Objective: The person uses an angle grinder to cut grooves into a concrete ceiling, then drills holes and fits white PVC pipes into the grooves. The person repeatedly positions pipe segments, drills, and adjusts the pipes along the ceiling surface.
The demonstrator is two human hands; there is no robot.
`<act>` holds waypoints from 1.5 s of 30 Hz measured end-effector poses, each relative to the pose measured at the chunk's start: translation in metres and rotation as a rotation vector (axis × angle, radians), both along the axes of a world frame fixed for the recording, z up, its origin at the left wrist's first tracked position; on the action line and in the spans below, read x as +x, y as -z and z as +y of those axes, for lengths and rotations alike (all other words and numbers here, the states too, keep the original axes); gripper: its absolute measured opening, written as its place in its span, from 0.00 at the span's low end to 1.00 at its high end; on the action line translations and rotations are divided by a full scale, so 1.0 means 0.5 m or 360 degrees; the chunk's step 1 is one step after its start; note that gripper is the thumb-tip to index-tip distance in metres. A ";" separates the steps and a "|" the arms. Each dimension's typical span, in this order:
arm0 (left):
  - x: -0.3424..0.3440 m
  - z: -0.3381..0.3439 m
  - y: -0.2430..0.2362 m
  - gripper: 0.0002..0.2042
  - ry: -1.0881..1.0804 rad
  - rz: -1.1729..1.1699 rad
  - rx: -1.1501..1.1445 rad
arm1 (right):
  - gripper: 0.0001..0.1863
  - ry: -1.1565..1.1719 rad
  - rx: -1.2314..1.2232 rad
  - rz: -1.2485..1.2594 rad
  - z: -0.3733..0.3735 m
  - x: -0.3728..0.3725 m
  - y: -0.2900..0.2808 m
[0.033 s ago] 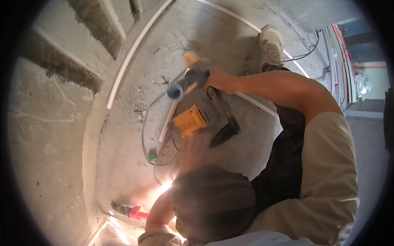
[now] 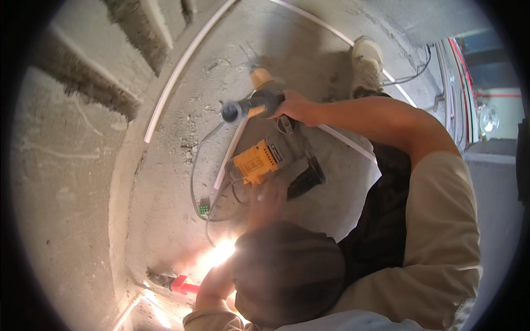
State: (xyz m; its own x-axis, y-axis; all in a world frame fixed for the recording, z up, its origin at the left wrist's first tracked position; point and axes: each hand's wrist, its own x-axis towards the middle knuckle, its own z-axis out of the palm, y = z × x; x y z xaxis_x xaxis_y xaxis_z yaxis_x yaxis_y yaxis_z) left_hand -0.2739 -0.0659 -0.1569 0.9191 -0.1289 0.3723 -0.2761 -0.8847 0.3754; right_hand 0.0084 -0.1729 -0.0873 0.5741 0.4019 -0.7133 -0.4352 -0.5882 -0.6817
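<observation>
A yellow and dark grey corded rotary hammer (image 2: 255, 163) lies tilted low over the rough concrete. My right hand (image 2: 295, 106) is closed around its dark front section, beside a yellow end piece (image 2: 260, 77). A black cylindrical part (image 2: 232, 112) sticks out to the left there. My left hand (image 2: 266, 198), partly blurred, reaches to the lower edge of the yellow housing with fingers stretched out. Whether they touch it, I cannot tell. A dark loop-shaped rear part (image 2: 309, 179) shows right of that hand. My dark-trousered knee (image 2: 287, 270) hides some of my left arm.
A grey cable (image 2: 193, 182) curves left of the tool, past a small green piece (image 2: 204, 208). Pale strips (image 2: 185, 71) run along the floor. Low left are a glaring light (image 2: 221, 251) and a red-handled tool (image 2: 181, 284). My shoe (image 2: 367, 58) stands at the far right.
The black cylindrical part has shifted slightly up and left. My left hand has moved a little to the right along the housing. My right hand keeps its grip.
</observation>
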 end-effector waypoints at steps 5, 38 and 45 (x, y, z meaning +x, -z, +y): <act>0.013 -0.039 0.002 0.09 -0.0061 0.0507 -0.0204 | 0.26 -0.0056 -0.0491 -0.0013 0.054 0.021 -0.039; 0.038 0.271 -0.080 0.36 -0.0264 0.0013 -0.4483 | 0.15 -0.0407 0.0290 -0.1203 0.236 0.098 0.086; 0.139 0.223 0.033 0.30 -0.0461 0.0198 -0.4350 | 0.14 -0.0596 0.0031 -0.1110 0.215 0.228 0.083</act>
